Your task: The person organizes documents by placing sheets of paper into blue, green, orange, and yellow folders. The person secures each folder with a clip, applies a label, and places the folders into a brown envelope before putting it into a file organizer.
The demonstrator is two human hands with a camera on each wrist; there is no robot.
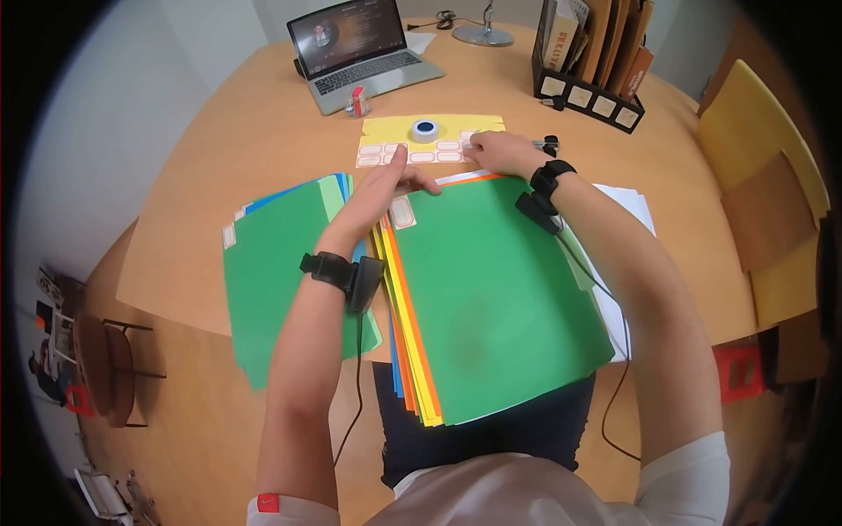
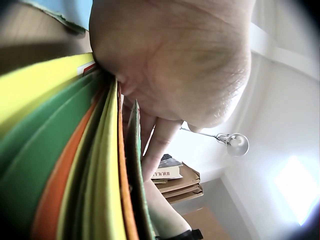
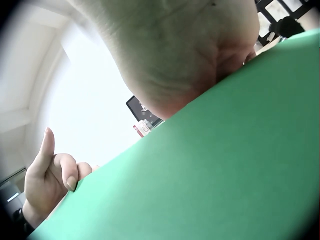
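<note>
My left hand point(image 1: 386, 186) grips a stack of coloured folders point(image 1: 500, 289) by its upper left corner, thumb pointing up and fingers bent over the front. The front folder is green with a red-bordered label point(image 1: 402, 213). Orange, yellow and blue edges point(image 2: 112, 165) fan out behind it, seen closely in the left wrist view. Beyond the stack's top edge, my right hand point(image 1: 504, 154) has its fingertips at the right end of a sheet of blank labels point(image 1: 422, 158). In the right wrist view the green folder hides those fingers; I cannot tell whether they pinch a label.
A second pile of folders point(image 1: 285, 254) lies at left, white papers point(image 1: 627, 210) at right. A white roll with a dark centre point(image 1: 425, 131) sits on a yellow sheet point(image 1: 377, 131). Farther back stand a laptop point(image 1: 368, 77), a lamp base point(image 1: 482, 35) and a black file rack point(image 1: 588, 96).
</note>
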